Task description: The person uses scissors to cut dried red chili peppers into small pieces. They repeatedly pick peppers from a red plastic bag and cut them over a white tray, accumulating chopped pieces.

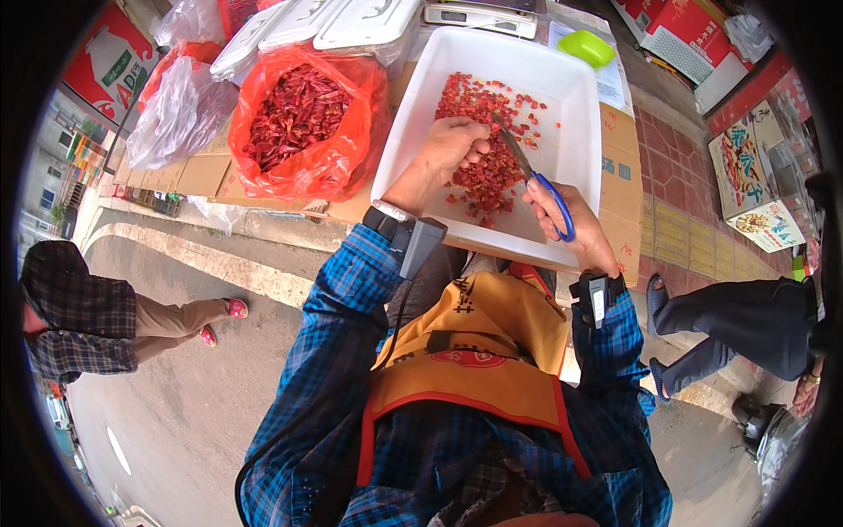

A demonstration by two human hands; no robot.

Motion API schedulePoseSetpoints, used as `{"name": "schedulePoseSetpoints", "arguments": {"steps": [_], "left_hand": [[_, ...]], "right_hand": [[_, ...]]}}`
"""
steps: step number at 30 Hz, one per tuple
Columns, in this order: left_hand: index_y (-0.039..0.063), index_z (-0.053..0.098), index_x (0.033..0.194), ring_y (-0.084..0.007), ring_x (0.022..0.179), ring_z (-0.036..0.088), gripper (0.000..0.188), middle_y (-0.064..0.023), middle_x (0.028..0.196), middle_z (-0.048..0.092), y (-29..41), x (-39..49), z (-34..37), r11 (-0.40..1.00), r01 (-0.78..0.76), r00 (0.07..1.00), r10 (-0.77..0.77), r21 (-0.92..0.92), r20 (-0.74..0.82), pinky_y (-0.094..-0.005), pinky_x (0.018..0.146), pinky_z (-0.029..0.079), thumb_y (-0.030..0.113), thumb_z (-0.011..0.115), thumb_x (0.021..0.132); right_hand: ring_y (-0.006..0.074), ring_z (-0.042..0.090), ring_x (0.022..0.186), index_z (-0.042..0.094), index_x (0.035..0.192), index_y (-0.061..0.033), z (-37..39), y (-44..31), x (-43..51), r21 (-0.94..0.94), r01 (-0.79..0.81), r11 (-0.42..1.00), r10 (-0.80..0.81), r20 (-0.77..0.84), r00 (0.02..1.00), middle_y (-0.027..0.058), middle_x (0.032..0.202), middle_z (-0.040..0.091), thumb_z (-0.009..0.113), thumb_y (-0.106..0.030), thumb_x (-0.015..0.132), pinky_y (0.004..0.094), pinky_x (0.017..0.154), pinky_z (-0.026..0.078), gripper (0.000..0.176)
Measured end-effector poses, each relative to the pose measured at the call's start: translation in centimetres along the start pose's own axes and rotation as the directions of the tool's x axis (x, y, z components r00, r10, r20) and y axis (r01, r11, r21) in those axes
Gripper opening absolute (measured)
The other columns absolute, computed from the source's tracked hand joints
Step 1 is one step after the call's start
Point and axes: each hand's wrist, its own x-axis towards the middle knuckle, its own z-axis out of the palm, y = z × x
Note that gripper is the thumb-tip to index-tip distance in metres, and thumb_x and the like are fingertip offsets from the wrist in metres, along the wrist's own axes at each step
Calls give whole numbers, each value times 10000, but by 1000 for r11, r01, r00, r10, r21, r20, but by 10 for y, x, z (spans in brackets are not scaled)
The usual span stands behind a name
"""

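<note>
Over a white plastic tub [573, 151], my right hand [566, 217] grips blue-handled scissors [518, 153], whose blades point up and left. The fingers of my left hand [461, 141] are pinched together beside the blade tips, on a red dried chili [492, 126] that shows only in small part. Below both hands, cut chili pieces [487, 174] and pale seeds lie on the tub's floor. Left of the tub stands an open red plastic bag [369, 132] full of whole dried chilies [299, 115].
Lidded white boxes [369, 23] and a scale [484, 20] stand behind. A green dish [586, 48] sits on paper at the back right. Flattened cardboard [622, 197] covers the table. Crumpled plastic bags [181, 112] lie left. One person [85, 309] is at left, another [737, 323] at right.
</note>
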Motion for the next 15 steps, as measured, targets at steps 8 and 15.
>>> {"name": "schedulePoseSetpoints", "arguments": {"steps": [8, 15], "left_hand": [[86, 627, 830, -67, 554, 514, 167, -5, 710, 625, 0, 2, 0, 998, -3, 999, 1, -55, -37, -210, 494, 387, 252, 630, 842], [83, 626, 840, -63, 548, 518, 139, -8, 713, 631, 1, 1, 4, 999, -16, 1000, 16, -33, -3, -204, 495, 398, 221, 620, 854]], "right_hand": [[29, 357, 459, 586, 847, -49, 2, 3, 4, -114, 57, 992, -59, -17, 998, -54, 607, 420, 634, -562, 815, 189, 419, 292, 516], [31, 350, 490, 557, 797, -86, 3, 4, 1, -184, 97, 978, -97, 7, 995, -67, 580, 388, 626, -621, 787, 192, 453, 296, 539]]}}
